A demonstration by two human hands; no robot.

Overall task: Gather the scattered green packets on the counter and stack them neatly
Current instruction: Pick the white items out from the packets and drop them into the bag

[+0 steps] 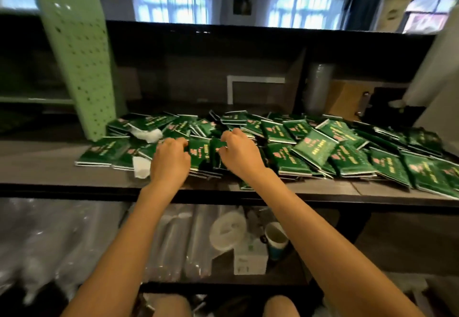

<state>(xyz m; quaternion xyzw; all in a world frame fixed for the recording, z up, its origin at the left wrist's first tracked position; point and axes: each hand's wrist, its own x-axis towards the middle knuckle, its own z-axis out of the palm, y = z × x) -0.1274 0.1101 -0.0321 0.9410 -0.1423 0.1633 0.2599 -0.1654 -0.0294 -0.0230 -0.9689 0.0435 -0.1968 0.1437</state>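
1. Your left hand is out over the counter, back of the hand up. Its fingers are curled against the left edge of a small bunch of packets and grip it.
2. Your right hand meets the same bunch from the other side. Its fingers are bent and its thumb tucked in, pinching the packets at the right edge, so the bunch sits squeezed between your two hands.
3. The green packets lie in a loose heap across the counter, from beside the green panel on your left to the far right edge of view. They overlap at all angles, most of them flat and some tilted on their neighbours.
4. The heap is thickest to the right of your right hand. On the left only a few packets lie flat near the front edge.
5. A crumpled white tissue rests on the counter just left of your left hand, and a second white scrap lies among the packets behind it.
6. A pale green perforated panel stands leaning at the back left, its foot touching the heap.
7. On the shelf below the counter you have a paper cup, a small white box and clear plastic wrapping — all well apart from the packets.
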